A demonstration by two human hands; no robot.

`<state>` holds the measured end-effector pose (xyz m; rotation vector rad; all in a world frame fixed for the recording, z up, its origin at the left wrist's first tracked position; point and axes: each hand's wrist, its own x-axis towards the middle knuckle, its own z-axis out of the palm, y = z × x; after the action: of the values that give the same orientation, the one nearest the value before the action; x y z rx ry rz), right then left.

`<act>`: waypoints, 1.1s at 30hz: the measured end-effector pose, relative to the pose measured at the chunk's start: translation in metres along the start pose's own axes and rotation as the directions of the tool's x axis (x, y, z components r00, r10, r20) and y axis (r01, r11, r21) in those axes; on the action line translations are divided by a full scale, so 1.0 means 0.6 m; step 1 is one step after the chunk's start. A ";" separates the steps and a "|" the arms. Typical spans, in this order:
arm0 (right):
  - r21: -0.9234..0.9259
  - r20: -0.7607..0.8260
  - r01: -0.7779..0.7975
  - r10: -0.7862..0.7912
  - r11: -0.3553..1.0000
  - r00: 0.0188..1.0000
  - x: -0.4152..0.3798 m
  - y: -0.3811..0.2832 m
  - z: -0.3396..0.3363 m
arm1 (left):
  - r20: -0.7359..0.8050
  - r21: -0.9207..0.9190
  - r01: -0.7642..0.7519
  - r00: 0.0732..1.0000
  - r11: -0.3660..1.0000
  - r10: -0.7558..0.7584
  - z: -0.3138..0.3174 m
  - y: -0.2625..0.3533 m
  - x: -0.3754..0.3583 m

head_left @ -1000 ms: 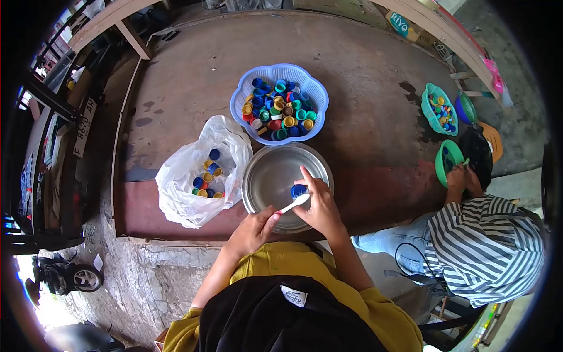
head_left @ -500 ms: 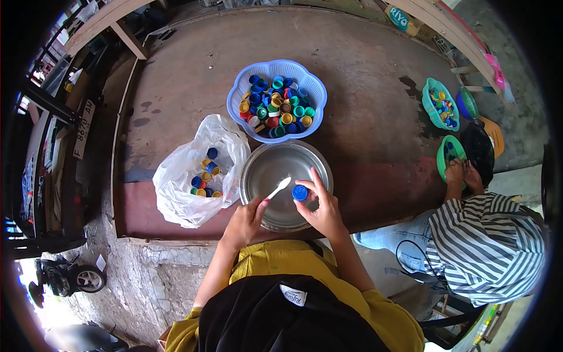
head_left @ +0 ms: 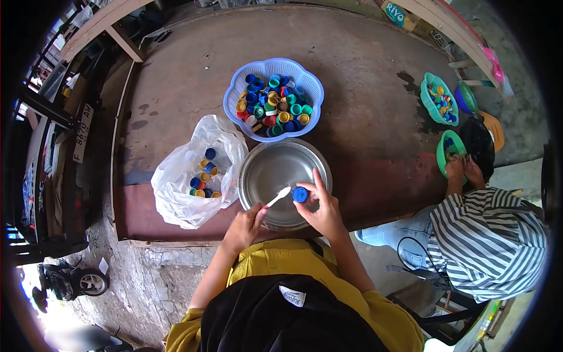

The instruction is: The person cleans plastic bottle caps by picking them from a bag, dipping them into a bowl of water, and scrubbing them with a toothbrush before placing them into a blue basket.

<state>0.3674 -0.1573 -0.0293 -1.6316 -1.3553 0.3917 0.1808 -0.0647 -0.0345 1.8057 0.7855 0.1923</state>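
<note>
Right hand (head_left: 324,210) pinching blue cap (head_left: 300,194) by rim, over steel bowl (head_left: 264,170). Left hand (head_left: 245,226) closed on toothbrush (head_left: 277,197), head beside cap. Cap judged light, stiff, likely slick when wet; rim grip with fingertips best, face left free. Basket (head_left: 234,94) of caps behind bowl on desk (head_left: 363,88).

Toothbrush (head_left: 275,198) handle hidden in left fist (head_left: 245,226)
</note>
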 end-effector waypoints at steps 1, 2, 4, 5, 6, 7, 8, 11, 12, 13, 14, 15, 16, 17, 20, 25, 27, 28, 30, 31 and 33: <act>0.008 -0.013 0.006 -0.006 1.000 1.000 -0.003 0.004 0.001 | -0.002 0.008 -0.012 1.000 1.000 0.012 -0.005 -0.004 -0.001; 0.014 -0.023 0.013 -0.013 1.000 1.000 -0.005 0.005 -0.001 | -0.006 0.012 -0.024 1.000 1.000 0.024 -0.005 -0.006 0.000; 0.024 -0.007 -0.016 0.017 1.000 1.000 -0.007 -0.001 0.000 | -0.009 -0.034 -0.099 0.995 0.995 0.099 0.006 -0.016 -0.004; 0.032 0.002 -0.028 0.028 0.999 1.000 -0.006 -0.003 0.001 | -0.020 -0.015 -0.064 0.998 0.998 0.064 0.008 -0.020 -0.004; 0.029 -0.001 -0.018 0.018 0.999 1.000 -0.007 -0.004 0.001 | -0.031 0.005 -0.029 0.999 1.000 0.029 0.010 -0.026 -0.003; 0.025 -0.009 -0.011 0.011 1.000 1.000 -0.008 -0.005 0.000 | -0.063 0.058 -0.075 0.995 0.995 0.079 0.007 -0.040 0.000; 0.017 -0.016 -0.004 0.005 1.000 1.000 -0.009 -0.005 -0.002 | -0.048 0.013 -0.099 0.994 0.995 0.100 0.006 -0.035 -0.002; 0.045 -0.002 -0.012 0.012 0.999 1.000 -0.009 -0.008 0.003 | 0.010 -0.060 -0.196 0.980 0.979 0.197 0.013 -0.021 -0.012; 0.037 -0.004 -0.002 0.002 0.999 1.000 -0.007 -0.008 0.002 | -0.012 -0.053 -0.140 0.990 0.989 0.139 0.014 -0.020 -0.008; 0.033 -0.005 0.004 -0.004 0.999 1.000 -0.008 -0.011 0.003 | -0.033 -0.047 -0.078 0.997 0.996 0.077 0.012 -0.019 -0.005; 0.028 -0.010 0.009 -0.008 1.000 1.000 -0.009 -0.012 0.004 | -0.051 -0.040 -0.018 0.999 0.999 0.016 0.009 -0.017 -0.003; 0.022 -0.007 -0.016 0.016 1.000 1.000 -0.012 -0.012 0.004 | -0.063 0.005 0.026 0.998 1.000 -0.026 0.007 -0.014 -0.003; 0.024 0.000 -0.018 0.018 1.000 1.000 -0.013 -0.010 0.004 | -0.032 -0.006 -0.029 0.999 1.000 0.028 0.008 -0.014 -0.004; 0.027 0.008 -0.023 0.023 0.999 1.000 -0.015 -0.008 0.006 | -0.002 -0.017 -0.079 0.997 0.997 0.079 0.010 -0.015 -0.010; -0.001 0.009 0.003 -0.003 1.000 1.000 -0.013 -0.009 0.006 | -0.019 -0.006 -0.154 0.988 0.988 0.153 0.019 -0.019 -0.012; 0.016 -0.007 0.011 -0.011 1.000 1.000 -0.014 -0.015 0.002 | -0.017 0.026 -0.108 0.994 0.994 0.108 0.009 -0.014 -0.011; 0.002 -0.001 0.031 -0.031 1.000 1.000 -0.011 -0.016 0.004 | -0.036 0.075 -0.204 0.978 0.976 0.207 0.021 -0.019 -0.009; -0.004 0.003 0.039 -0.039 0.999 0.999 -0.011 -0.016 0.005 | -0.067 0.072 -0.115 0.991 0.991 0.120 0.019 -0.022 -0.007; 0.018 -0.009 0.026 -0.026 0.999 1.000 -0.011 -0.019 0.005 | -0.118 0.060 0.058 0.992 0.997 -0.051 0.007 -0.016 0.003; 0.026 -0.014 0.019 -0.019 0.999 1.000 -0.011 -0.019 0.003 | -0.120 0.017 0.014 0.993 1.000 -0.012 0.005 -0.008 -0.002; 0.028 -0.011 0.014 -0.013 1.000 1.000 -0.013 -0.016 0.005 | -0.091 0.031 -0.084 0.992 0.996 0.087 0.019 0.004 -0.012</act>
<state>0.3570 -0.1635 -0.0257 -1.5986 -1.3468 0.3922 0.1816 -0.0783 -0.0350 1.8687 0.7794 0.3241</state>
